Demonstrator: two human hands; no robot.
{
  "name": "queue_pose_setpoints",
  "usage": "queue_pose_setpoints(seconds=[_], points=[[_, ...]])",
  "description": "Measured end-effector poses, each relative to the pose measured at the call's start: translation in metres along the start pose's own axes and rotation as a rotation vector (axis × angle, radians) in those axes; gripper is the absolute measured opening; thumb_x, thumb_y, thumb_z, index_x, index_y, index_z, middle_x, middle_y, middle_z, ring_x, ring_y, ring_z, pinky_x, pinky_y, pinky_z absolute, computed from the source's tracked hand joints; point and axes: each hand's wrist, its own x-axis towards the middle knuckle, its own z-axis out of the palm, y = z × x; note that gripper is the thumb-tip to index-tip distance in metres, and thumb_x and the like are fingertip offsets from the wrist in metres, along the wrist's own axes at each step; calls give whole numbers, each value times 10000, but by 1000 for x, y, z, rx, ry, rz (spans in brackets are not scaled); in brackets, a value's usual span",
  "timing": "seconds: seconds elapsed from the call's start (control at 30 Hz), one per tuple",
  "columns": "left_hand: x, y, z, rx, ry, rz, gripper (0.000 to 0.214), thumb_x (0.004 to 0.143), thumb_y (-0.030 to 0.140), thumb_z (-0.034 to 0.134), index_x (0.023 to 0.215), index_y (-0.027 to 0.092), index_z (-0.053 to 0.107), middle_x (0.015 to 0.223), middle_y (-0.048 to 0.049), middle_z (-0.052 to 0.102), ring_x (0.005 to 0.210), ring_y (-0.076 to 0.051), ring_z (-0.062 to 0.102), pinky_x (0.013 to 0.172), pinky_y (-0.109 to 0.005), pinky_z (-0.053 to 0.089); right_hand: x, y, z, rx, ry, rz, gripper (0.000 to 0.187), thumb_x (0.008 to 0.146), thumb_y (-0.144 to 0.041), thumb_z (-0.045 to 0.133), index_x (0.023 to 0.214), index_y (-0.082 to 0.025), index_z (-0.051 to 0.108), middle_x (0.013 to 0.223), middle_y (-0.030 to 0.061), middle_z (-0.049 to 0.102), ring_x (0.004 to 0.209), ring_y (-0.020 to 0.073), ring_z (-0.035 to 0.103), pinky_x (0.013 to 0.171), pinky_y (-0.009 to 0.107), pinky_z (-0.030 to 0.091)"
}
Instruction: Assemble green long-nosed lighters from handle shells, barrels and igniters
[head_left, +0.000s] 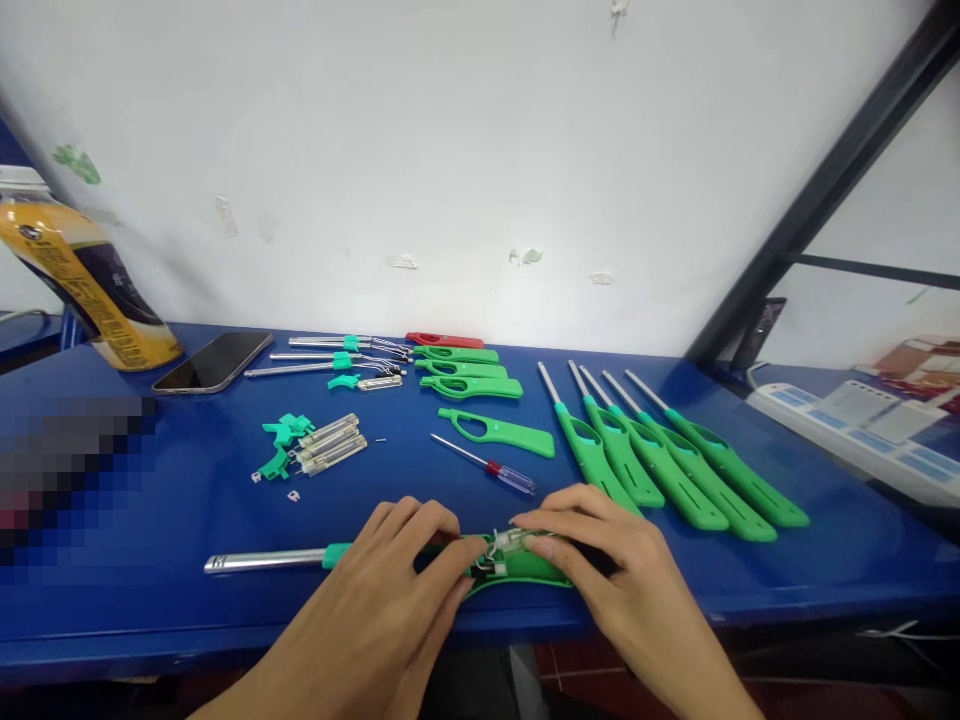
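Observation:
An opened green long-nosed lighter [517,568] lies near the front edge of the blue table [150,480], its metal tube [262,560] pointing left. My left hand [397,590] presses its fingers on the lighter's body near the teal collar. My right hand [607,570] pinches the clear inner part and wires in the open green shell. Both hands are closed on the lighter.
Several assembled green lighters [675,460] lie to the right. A small screwdriver [495,468], a green shell half [499,430], more shells [465,372], metal tubes [330,358] and small parts [315,445] lie behind. A phone [214,362] and bottle [82,275] stand at the left, a power strip [855,425] at the right.

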Motion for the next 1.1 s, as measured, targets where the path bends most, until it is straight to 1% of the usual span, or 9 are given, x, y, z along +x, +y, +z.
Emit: queue_pose_setpoints(seconds=[0.1, 0.27, 0.37, 0.57, 0.7, 0.83, 0.97, 1.1], points=[[1, 0, 0, -5, -5, -1, 359, 1037, 33, 444, 1322, 210, 570, 1162, -80, 641, 987, -261, 638, 922, -488, 561, 1, 0, 0, -6, -2, -6, 231, 1095, -321, 611, 1119, -393, 830, 1087, -11, 732, 991, 153, 721, 850, 276, 545], [2, 0, 0, -17, 12, -2, 316, 1041, 46, 445, 1263, 214, 594, 1140, -79, 642, 976, -256, 624, 898, -456, 559, 0, -1, 2, -17, 2, -44, 270, 1097, -245, 586, 1137, -389, 811, 1101, -5, 701, 982, 145, 713, 825, 266, 547], [3, 0, -1, -21, 9, -6, 321, 1044, 53, 446, 1280, 211, 595, 1139, -81, 642, 984, -254, 627, 901, -447, 557, -1, -1, 3, -20, 1, -72, 291, 1099, -215, 568, 1153, -379, 802, 1099, 7, 687, 983, 150, 712, 816, 264, 563], [4, -1, 0, -21, 3, -9, 340, 1041, 43, 438, 1281, 216, 606, 1124, -80, 637, 965, -254, 624, 887, -448, 564, -2, 0, 2, -56, -35, -136, 414, 1086, -114, 496, 1223, -385, 777, 1151, 25, 672, 1011, 144, 698, 834, 245, 603], [1, -1, 0, -22, -8, -16, 365, 1056, 60, 428, 1347, 211, 590, 1134, -90, 627, 994, -260, 626, 891, -447, 575, -1, -1, 2, -66, -26, -155, 402, 1080, -119, 509, 1205, -377, 790, 1125, 22, 684, 1006, 140, 710, 835, 231, 622], [0, -1, 0, -39, -29, -21, 354, 1062, 68, 419, 1339, 215, 584, 1146, -94, 620, 1008, -266, 623, 899, -460, 580, -2, -1, 3, -41, -21, -137, 407, 1083, -118, 506, 1212, -378, 790, 1123, 13, 689, 1022, 127, 722, 855, 217, 629], [2, -1, -1, -71, -39, -29, 339, 1059, 57, 420, 1300, 230, 584, 1119, -76, 615, 980, -249, 611, 916, -446, 575, -3, -2, 1, -53, -51, -119, 409, 1089, -131, 512, 1240, -391, 790, 1120, 14, 696, 1012, 142, 710, 841, 245, 628], [4, 1, -1, -101, -34, -36, 361, 1061, 53, 415, 1314, 253, 576, 1123, -66, 614, 975, -242, 597, 902, -419, 570, -7, -3, -3, -114, -83, -91, 404, 1110, -179, 511, 1315, -416, 766, 1071, 18, 691, 970, 160, 677, 812, 289, 601]])
